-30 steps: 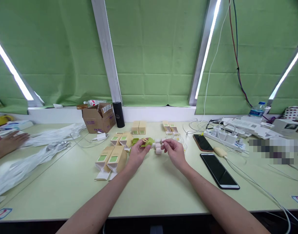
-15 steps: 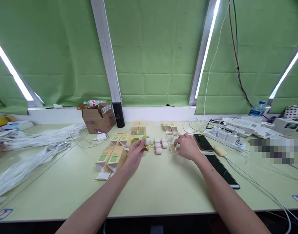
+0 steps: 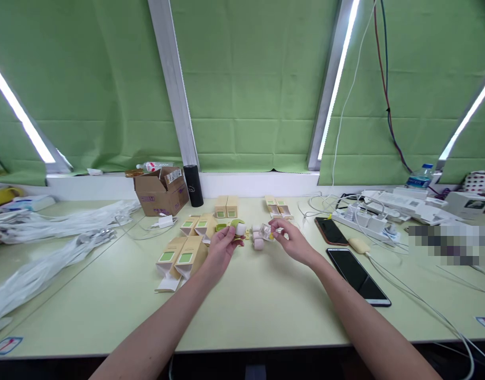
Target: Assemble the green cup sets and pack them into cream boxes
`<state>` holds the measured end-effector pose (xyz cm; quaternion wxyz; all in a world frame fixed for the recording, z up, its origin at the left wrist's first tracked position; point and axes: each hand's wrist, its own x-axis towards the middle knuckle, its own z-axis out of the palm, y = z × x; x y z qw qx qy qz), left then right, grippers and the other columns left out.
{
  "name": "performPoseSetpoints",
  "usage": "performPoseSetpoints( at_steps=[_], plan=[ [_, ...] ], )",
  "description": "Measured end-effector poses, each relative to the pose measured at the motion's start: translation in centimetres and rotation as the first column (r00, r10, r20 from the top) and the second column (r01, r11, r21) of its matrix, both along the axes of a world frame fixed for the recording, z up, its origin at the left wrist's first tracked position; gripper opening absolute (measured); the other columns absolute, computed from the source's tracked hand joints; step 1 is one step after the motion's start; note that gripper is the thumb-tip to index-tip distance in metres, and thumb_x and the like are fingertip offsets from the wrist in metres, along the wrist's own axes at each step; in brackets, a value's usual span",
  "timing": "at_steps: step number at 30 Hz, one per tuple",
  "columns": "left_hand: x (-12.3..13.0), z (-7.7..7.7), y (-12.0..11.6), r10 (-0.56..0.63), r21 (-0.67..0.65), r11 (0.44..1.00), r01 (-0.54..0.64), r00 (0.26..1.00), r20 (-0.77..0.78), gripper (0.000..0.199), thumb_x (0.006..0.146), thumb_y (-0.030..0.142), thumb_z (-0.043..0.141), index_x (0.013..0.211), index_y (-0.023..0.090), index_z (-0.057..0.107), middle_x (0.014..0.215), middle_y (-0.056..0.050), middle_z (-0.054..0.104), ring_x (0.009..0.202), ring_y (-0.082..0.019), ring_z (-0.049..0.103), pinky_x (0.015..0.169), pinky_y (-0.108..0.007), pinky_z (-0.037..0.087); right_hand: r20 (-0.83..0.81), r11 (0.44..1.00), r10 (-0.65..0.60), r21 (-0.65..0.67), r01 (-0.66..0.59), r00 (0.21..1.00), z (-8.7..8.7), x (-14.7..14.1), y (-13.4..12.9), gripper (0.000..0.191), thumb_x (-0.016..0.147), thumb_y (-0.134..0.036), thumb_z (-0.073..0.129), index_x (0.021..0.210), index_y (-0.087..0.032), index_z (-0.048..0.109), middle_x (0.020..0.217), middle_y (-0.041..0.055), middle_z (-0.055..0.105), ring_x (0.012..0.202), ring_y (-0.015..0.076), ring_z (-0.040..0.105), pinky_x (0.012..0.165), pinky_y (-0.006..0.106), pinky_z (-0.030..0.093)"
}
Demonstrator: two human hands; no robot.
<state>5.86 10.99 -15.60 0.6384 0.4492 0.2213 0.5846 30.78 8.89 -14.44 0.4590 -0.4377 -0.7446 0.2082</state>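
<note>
My left hand (image 3: 222, 248) is closed around a small white rounded case (image 3: 240, 229) with a green cover piece (image 3: 236, 222) on it. Pinched in the fingers of my right hand (image 3: 293, 243) is a clear plastic piece (image 3: 265, 231), with a touch of yellow near the fingertips. It is held over several pale pinkish rounded cases (image 3: 258, 244) grouped on the table between my hands. Small green and yellowish pieces (image 3: 247, 234) lie beside my left hand, partly hidden by it. Left of that hand stand beige boxes with green labels (image 3: 192, 254), their flaps open.
Further back are more beige boxes (image 3: 225, 207), an open cardboard carton (image 3: 163, 198) and a black cylinder (image 3: 193, 186). Two phones (image 3: 357, 274) and a power strip with white cables (image 3: 363, 224) lie on the right. Bundled white cables (image 3: 60, 258) cover the left side.
My right hand has moved left toward my left hand, bringing the clear plastic piece from the right of the pale cases to over them. My left hand has stayed nearly still.
</note>
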Motion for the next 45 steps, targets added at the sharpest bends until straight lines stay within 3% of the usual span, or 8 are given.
performPoseSetpoints(
  at_steps=[7,14,18,24,30,36,41,45],
  plan=[
    [-0.1,0.3,-0.4,-0.081,-0.005,0.997,0.081,0.996,0.031,0.031,0.083,0.039,0.087,0.092,0.012,0.076,0.091,-0.008,0.074,0.080,-0.018,0.071,0.068,-0.028,0.060,-0.462,0.939,0.216,-0.144,-0.313,0.860,-2.1,-4.6,-0.7,0.030,0.092,-0.053,0.071,0.094,-0.024,0.061,0.102,0.0032,0.062,0.091,0.0194,0.062,0.082,0.037,0.057],
    [-0.3,0.5,-0.5,-0.078,-0.026,0.996,0.080,0.995,0.058,0.030,0.083,0.038,0.086,0.095,0.012,0.076,0.091,-0.008,0.075,0.082,-0.020,0.072,0.072,-0.032,0.062,-0.753,0.932,0.069,-0.185,-0.311,0.654,-2.9,-6.0,-0.5,0.052,0.077,-0.056,0.087,0.111,-0.027,0.061,0.105,0.0035,0.069,0.089,0.0188,0.068,0.072,0.035,0.063],
    [-0.1,0.4,-0.6,-0.110,-0.020,0.994,0.111,0.993,0.049,0.029,0.085,0.039,0.084,0.093,0.013,0.075,0.092,-0.008,0.074,0.082,-0.020,0.072,0.076,-0.035,0.062,-0.791,0.939,-0.003,-0.213,-0.272,0.611,-2.7,-6.0,-0.3,0.054,0.074,-0.057,0.089,0.108,-0.025,0.060,0.095,0.0035,0.076,0.082,0.0194,0.069,0.067,0.033,0.060],
    [-0.1,0.3,-0.8,-0.142,-0.013,0.990,0.143,0.988,0.056,0.027,0.085,0.038,0.084,0.092,0.014,0.075,0.091,-0.007,0.074,0.079,-0.019,0.071,0.080,-0.037,0.062,-0.783,0.943,-0.025,-0.226,-0.246,0.621,-2.6,-6.0,-0.5,0.047,0.075,-0.061,0.087,0.092,-0.022,0.066,0.096,0.0049,0.079,0.073,0.0165,0.069,0.065,0.032,0.058],
    [0.0,0.8,-1.3,-0.139,-0.011,0.990,0.140,0.989,0.051,0.028,0.083,0.040,0.085,0.091,0.015,0.075,0.094,-0.007,0.075,0.085,-0.022,0.073,0.089,-0.040,0.062,-0.792,0.940,0.035,-0.180,-0.289,0.609,-2.6,-5.9,-0.7,0.046,0.079,-0.060,0.084,0.103,-0.023,0.069,0.105,0.0057,0.078,0.078,0.0178,0.071,0.074,0.037,0.061],
    [0.1,0.9,-1.4,-0.117,-0.006,0.993,0.117,0.992,0.051,0.028,0.083,0.040,0.085,0.090,0.016,0.074,0.097,-0.007,0.075,0.088,-0.022,0.072,0.089,-0.041,0.062,-0.737,0.946,0.059,-0.174,-0.273,0.673,-2.4,-5.5,-0.8,0.049,0.078,-0.050,0.087,0.115,-0.026,0.067,0.114,0.0079,0.077,0.092,0.0226,0.071,0.075,0.038,0.064],
    [-0.1,0.9,-0.9,-0.028,0.013,1.000,0.027,0.998,0.060,0.026,0.080,0.034,0.088,0.089,0.016,0.072,0.101,-0.008,0.073,0.095,-0.022,0.070,0.085,-0.038,0.061,-0.578,0.996,0.003,-0.072,-0.055,0.816,-2.2,-5.4,-1.3,0.048,0.080,-0.033,0.080,0.125,-0.028,0.063,0.126,0.0093,0.069,0.101,0.0240,0.066,0.072,0.037,0.064],
    [-0.2,0.9,-0.8,0.044,0.062,0.997,-0.047,0.998,0.052,0.030,0.075,0.030,0.091,0.095,0.017,0.073,0.105,-0.006,0.071,0.095,-0.019,0.066,0.082,-0.032,0.058,-0.252,0.971,-0.009,0.229,0.068,0.968,-2.2,-5.3,-2.1,0.041,0.088,-0.017,0.062,0.127,-0.029,0.064,0.132,0.0111,0.064,0.118,0.0280,0.062,0.087,0.043,0.063]
  ],
)
